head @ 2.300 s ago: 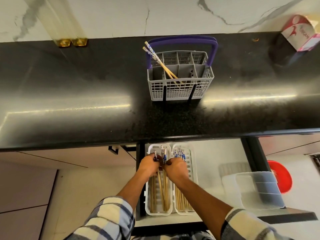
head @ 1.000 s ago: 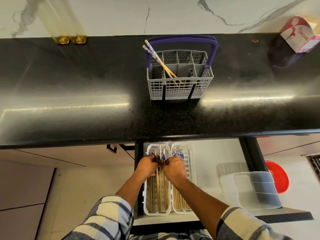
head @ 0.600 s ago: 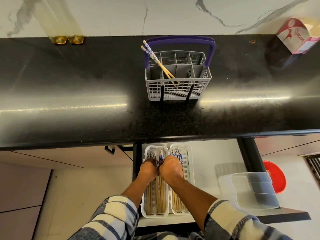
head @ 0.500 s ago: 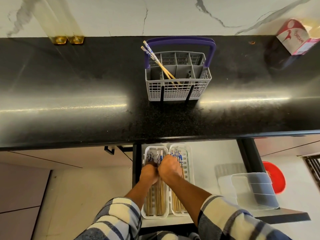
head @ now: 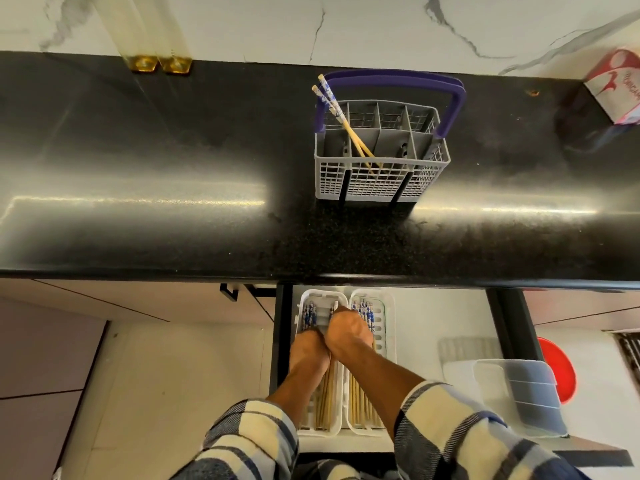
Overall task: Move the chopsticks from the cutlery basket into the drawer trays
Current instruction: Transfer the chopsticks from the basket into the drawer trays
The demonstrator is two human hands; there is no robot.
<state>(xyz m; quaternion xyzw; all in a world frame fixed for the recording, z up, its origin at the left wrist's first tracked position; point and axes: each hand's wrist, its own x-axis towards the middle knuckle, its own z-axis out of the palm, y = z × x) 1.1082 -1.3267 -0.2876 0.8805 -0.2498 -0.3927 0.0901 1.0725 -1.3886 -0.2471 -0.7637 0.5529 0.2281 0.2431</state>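
A grey cutlery basket (head: 381, 181) with a purple handle stands on the black counter (head: 173, 220). Two blue-and-white-topped chopsticks (head: 341, 121) lean in its left compartments. Below the counter a drawer is open with two white trays side by side, both holding several chopsticks. My left hand (head: 308, 353) and my right hand (head: 349, 336) are pressed together, knuckles up, over the left tray (head: 302, 308). Their fingers curl down onto the chopsticks (head: 333, 306) lying there, whose tips poke out past my right knuckles. The right tray (head: 388, 317) lies just beside my right hand.
A clear plastic container (head: 519, 393) sits at the drawer's right, with a red bowl (head: 558, 370) beyond it on the floor. A red-and-white box (head: 620, 88) stands at the counter's back right. Two gold-footed posts (head: 159, 63) stand at the back left. The counter edge overhangs the trays' far ends.
Both hands have sunk lower into the left tray and drawn a little toward me, bringing the held chopsticks down flat among the others. The basket's two chopsticks have not moved.
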